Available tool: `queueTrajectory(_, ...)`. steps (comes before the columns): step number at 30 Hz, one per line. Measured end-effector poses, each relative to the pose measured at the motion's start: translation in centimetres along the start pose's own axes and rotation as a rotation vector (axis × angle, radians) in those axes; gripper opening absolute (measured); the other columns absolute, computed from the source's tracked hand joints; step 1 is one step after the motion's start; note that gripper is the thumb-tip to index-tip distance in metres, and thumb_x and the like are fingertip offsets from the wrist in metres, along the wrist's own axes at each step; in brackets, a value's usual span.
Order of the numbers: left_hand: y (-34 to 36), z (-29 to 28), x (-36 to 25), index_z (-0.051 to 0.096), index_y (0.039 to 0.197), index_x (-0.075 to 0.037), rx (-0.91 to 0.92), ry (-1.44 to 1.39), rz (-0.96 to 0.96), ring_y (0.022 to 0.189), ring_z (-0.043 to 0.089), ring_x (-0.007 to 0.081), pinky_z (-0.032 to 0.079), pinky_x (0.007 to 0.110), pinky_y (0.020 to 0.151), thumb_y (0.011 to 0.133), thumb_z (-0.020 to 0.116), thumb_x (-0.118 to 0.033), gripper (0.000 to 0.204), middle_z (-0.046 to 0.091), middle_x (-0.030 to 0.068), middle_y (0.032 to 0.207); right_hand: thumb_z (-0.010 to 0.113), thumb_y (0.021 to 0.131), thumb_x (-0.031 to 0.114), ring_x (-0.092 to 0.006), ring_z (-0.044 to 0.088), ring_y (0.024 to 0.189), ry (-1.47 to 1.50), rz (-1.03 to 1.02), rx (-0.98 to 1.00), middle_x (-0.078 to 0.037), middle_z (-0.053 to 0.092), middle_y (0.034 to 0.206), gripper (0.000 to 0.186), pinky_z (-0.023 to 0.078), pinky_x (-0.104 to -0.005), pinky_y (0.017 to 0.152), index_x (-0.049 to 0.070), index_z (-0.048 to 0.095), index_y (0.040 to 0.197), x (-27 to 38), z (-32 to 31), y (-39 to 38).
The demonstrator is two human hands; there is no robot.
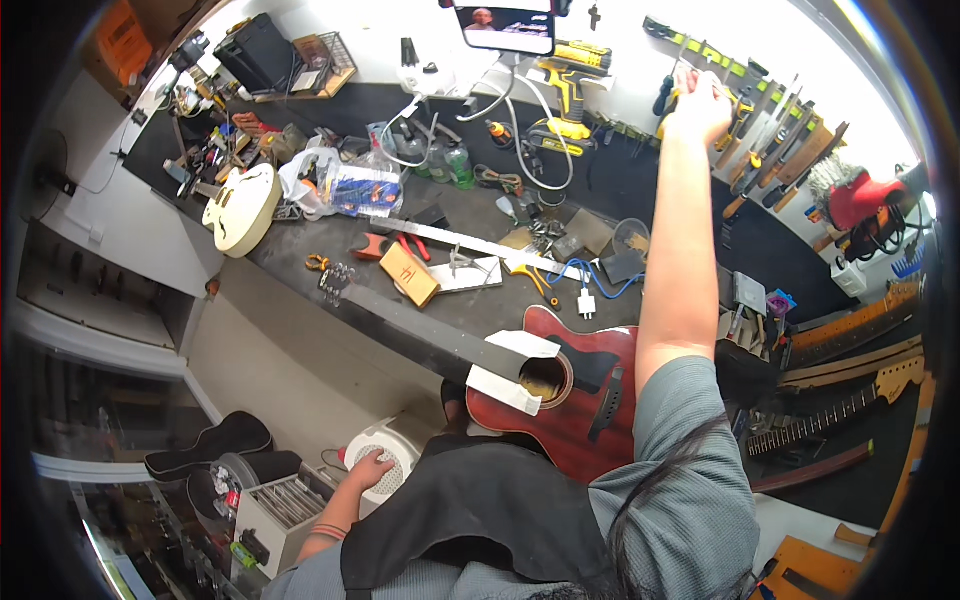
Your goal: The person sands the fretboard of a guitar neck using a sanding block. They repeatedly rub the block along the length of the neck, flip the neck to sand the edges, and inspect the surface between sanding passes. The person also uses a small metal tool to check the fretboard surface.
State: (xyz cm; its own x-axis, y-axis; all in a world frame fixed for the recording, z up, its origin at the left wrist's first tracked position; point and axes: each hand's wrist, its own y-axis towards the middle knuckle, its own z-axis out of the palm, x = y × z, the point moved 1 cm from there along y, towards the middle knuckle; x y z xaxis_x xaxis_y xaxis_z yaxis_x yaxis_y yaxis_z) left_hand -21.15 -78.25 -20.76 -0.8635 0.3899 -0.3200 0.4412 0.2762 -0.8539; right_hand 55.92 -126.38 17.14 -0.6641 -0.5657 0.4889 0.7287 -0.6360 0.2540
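Note:
My right arm stretches up to the wall's tool rack, where my right hand (700, 108) has curled fingers around something I cannot make out, beside hanging screwdrivers and files (770, 140). Low at the left, my left hand (370, 467) lies with fingers apart on a white round perforated stool-like object (385, 445). In front of me a red acoustic guitar (610, 440) lies with its neck along the bench edge, white sheets (500, 390) on either side of its fretboard.
The dark bench (460, 310) holds a cream guitar body (242, 210), a long straightedge (470, 240), pliers, cables and bottles. A yellow drill (568, 95) stands below a phone (500, 25). Guitar necks (820, 420) lie at right; black cases (210, 445) and a metal box (280, 510) sit at lower left.

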Motion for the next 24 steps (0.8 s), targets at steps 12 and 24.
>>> queueTrajectory(12,1.0,0.0,0.7,0.061,0.166,-0.001,-0.058,0.032,0.097,0.14,0.074,0.0393,0.055,0.046,0.121,0.109,0.077,-0.047,0.074,0.073,0.0287,0.153,0.069,0.109,-0.006,-0.0354,0.082,0.084,-0.239,-0.149,0.03,-0.022,0.066,0.113,0.025,0.077,-0.0447,0.072,-0.01,0.049,0.125,2.2,-4.9,0.6)
queueTrajectory(24,0.2,-13.7,-16.6,0.074,0.102,-0.004,-0.457,0.243,0.505,0.089,0.076,0.0448,0.059,0.054,0.082,0.112,0.072,-0.034,0.031,0.079,0.0214,0.095,0.057,0.124,0.021,-0.0062,0.055,0.065,-0.72,0.331,0.433,0.0,0.063,0.082,0.024,0.045,-0.0229,0.06,0.002,0.069,0.133,4.5,-14.8,-25.6)
